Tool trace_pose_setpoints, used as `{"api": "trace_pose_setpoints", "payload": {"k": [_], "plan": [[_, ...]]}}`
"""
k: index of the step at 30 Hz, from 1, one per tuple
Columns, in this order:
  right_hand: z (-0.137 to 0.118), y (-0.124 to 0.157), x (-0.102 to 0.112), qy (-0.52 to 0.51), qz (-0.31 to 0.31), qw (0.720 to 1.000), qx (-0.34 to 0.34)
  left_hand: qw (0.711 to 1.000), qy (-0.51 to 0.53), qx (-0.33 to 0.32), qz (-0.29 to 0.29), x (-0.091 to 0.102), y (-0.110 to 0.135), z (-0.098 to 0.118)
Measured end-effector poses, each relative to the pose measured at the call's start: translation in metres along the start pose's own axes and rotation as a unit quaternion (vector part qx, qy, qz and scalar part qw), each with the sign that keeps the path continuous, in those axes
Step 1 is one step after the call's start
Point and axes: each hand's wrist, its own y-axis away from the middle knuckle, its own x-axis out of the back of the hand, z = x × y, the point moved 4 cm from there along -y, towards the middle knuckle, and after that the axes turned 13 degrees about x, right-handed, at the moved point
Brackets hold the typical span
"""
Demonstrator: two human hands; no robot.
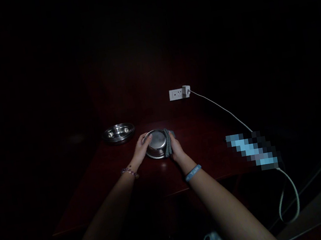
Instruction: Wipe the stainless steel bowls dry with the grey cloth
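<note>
A shiny metal bowl [157,140] is held over the dark red table, its flat underside facing me. My left hand [141,149] grips its left rim, thumb lying on the metal. On the opposite side, my right hand [176,145] is closed on a grey-green cloth [167,143] that is folded over the bowl's right edge. The fingers behind the bowl and cloth are hidden. Farther back to the left, a stack of metal bowls [119,132] rests on the table, open side up.
The table [112,184] ends at a front edge close to me. A white socket [176,94] with a plugged-in charger [186,90] is on the back wall. Its white cable [222,108] runs right to a blurred-out blue object [252,150]. The surroundings are very dark.
</note>
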Motion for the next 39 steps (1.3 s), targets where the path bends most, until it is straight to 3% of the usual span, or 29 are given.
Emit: {"api": "trace_pose_setpoints", "payload": {"k": [8, 39], "plan": [[0.0044, -0.0048, 0.0017, -0.004, -0.016, 1.0, 0.005, 1.0, -0.004, 0.005, -0.006, 0.0013, 0.0001, -0.0016], [-0.0017, 0.0029, 0.0017, 0.031, 0.018, 0.999, -0.01, 1.0, -0.007, -0.004, -0.005, 0.0055, -0.0076, -0.0075]]}}
